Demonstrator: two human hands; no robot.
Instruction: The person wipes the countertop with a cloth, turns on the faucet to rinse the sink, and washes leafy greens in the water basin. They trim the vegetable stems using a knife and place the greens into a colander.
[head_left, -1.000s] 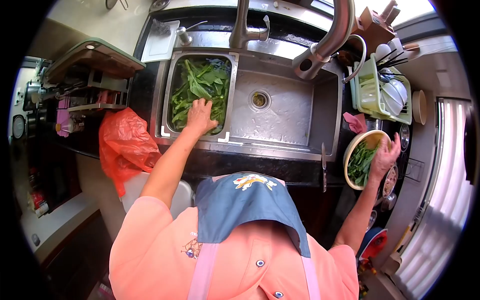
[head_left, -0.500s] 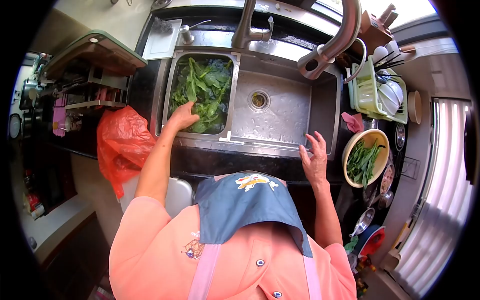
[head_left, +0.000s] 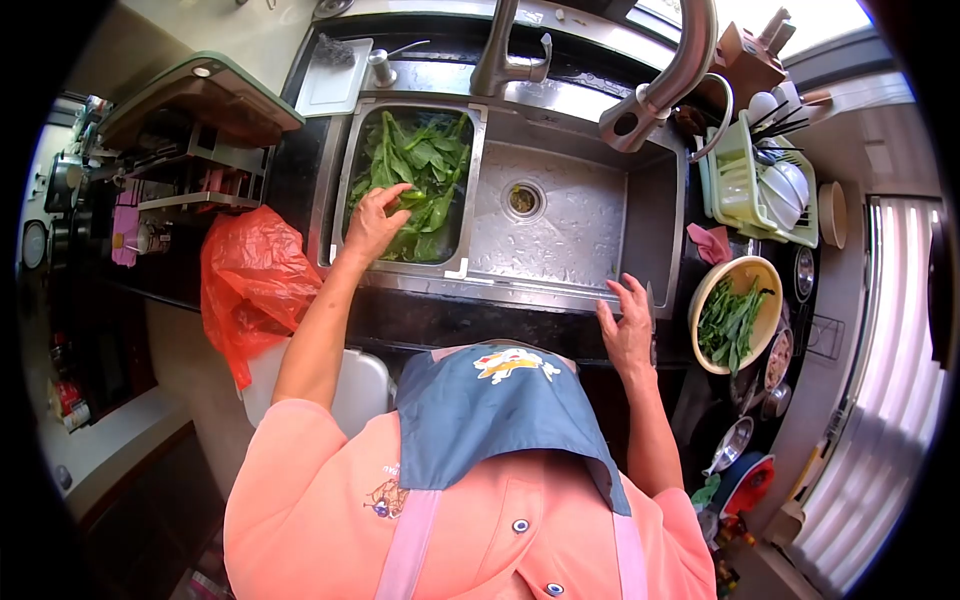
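Observation:
My left hand [head_left: 374, 222] is over the left basin, thumb and fingertips apart above the leafy greens [head_left: 422, 150]. Whether its fingertips touch a leaf is hard to tell. The greens fill the rectangular metal basin [head_left: 477, 180], wet and heaped with stems and broad leaves. My right hand [head_left: 627, 325] hovers at the front right corner of the sink [head_left: 560, 235], its fingers curved and apart, with nothing visible in them. A thin grey strip beside that hand is too unclear to name. To its right, a cream bowl [head_left: 769, 325] holds more greens [head_left: 735, 320].
A red plastic bag [head_left: 250, 275] hangs at the counter's left front. Behind the sink rise the faucet [head_left: 497, 60] and a large curved spout [head_left: 665, 85]. A dish rack [head_left: 740, 180] with bowls stands at right, near a pink cloth [head_left: 709, 243].
My left hand has drawn back and up from among the greens, its fingers now spread wider. My right hand has barely moved. The view has shifted slightly.

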